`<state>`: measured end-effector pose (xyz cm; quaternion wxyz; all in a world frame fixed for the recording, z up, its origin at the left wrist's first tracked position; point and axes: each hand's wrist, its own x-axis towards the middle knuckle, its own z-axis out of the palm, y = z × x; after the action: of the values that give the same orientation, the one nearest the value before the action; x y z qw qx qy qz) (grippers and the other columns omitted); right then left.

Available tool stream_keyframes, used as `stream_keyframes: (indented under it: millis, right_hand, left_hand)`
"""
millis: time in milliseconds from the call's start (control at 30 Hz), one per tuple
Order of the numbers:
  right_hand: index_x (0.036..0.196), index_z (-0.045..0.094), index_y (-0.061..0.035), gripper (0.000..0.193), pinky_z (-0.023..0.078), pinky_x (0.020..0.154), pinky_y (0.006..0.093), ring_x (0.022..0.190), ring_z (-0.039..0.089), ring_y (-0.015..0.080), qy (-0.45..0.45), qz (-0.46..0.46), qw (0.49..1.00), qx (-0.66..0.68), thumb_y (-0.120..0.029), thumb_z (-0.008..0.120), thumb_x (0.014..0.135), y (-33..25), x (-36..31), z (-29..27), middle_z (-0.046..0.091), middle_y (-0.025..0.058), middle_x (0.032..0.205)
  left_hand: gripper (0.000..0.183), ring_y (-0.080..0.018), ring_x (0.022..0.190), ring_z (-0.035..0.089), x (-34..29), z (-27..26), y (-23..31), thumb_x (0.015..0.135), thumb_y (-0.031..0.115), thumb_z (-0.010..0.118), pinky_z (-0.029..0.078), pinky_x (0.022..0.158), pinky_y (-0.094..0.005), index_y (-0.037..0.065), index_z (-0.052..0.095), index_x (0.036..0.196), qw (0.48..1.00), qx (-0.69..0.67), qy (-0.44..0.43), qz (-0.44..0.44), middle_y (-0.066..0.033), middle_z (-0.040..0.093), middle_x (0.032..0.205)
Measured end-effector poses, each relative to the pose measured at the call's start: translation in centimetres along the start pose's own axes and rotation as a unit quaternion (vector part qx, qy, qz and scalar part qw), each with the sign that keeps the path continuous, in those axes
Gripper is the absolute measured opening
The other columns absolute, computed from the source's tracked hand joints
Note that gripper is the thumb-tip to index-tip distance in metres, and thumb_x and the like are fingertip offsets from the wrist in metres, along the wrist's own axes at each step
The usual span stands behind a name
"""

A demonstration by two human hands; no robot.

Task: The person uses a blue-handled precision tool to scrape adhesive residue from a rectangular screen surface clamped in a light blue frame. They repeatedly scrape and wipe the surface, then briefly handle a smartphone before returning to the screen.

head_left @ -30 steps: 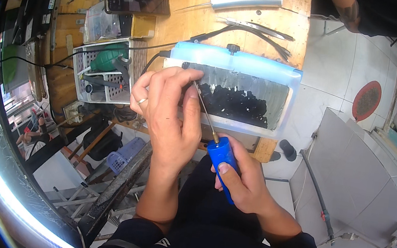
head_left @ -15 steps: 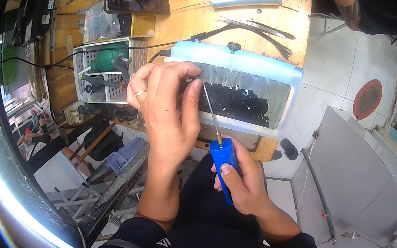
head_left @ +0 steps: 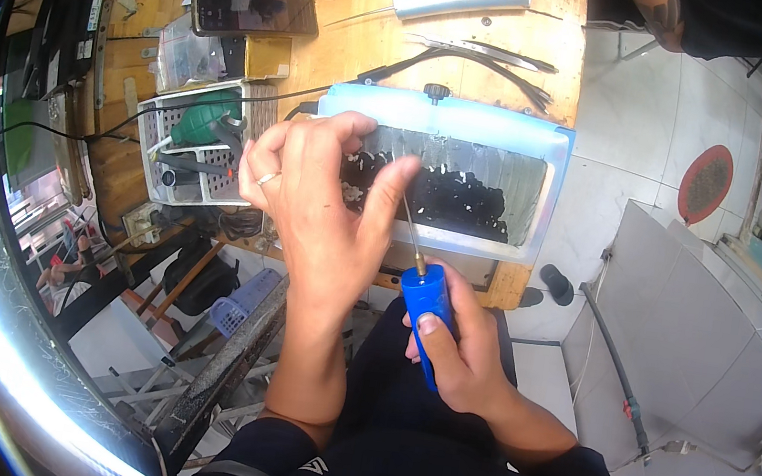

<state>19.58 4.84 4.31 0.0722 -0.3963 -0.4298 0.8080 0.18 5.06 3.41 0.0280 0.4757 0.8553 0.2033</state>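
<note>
A blue-handled tool (head_left: 423, 306) with a thin metal shaft is gripped in my right hand (head_left: 467, 355). Its shaft points up and left, passing behind the thumb of my left hand (head_left: 323, 206), which hides part of it. That left hand is curved over a grey panel (head_left: 496, 167), thumb and index finger apart, with nothing visible held between them. Ragged black residue (head_left: 458, 200) covers the panel's lower part. Around the panel runs a pale blue frame (head_left: 379, 103) with a black knob (head_left: 436, 93) on its far edge. My left hand hides the panel's left end.
On the wooden table (head_left: 348, 51) lie a phone (head_left: 255, 6), a silver cylinder (head_left: 462, 0), tweezers (head_left: 482, 52) and a bundle of black strips (head_left: 490, 64). A white basket (head_left: 154, 136) with tools stands left. Another person's arm (head_left: 659, 15) shows at the upper right.
My left thumb has moved right, away from the index finger, widening the gap between them. My right hand keeps hold of the blue-handled tool. The view has shifted slightly.
</note>
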Motion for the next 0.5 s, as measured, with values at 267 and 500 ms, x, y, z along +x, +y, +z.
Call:
stream_keyframes:
  millis: [267, 500]
  right_hand:
    - [0.154, 0.039, 0.0054, 0.054, 0.056, 0.067, 0.0286, 0.073, 0.066, 0.0131, 0.014, -0.012, 1.000, 0.005, -0.019, 0.052, 0.107, 0.2, -0.3, 0.3, 0.067, 0.0126, 0.101]
    - [0.155, 0.036, 0.0049, 0.055, 0.056, 0.068, 0.0290, 0.074, 0.066, 0.0133, -0.002, 0.005, 1.000, 0.018, -0.018, 0.051, 0.107, 0.7, -0.5, 0.3, 0.065, 0.0130, 0.101]
  left_hand:
    - [0.017, -0.0311, 0.118, 0.048, 0.2, -0.4, -0.6, 0.097, 0.020, 0.071, 0.022, 0.114, -0.0526, 0.015, 0.069, 0.113, 0.999, -0.038, -0.016, 0.018, -0.0033, 0.062, 0.103]
    - [0.026, -0.0326, 0.118, 0.047, 0.7, 0.3, 0.4, 0.100, 0.039, 0.068, 0.021, 0.115, -0.0603, 0.014, 0.067, 0.106, 1.000, 0.022, -0.016, 0.006, -0.0035, 0.061, 0.106]
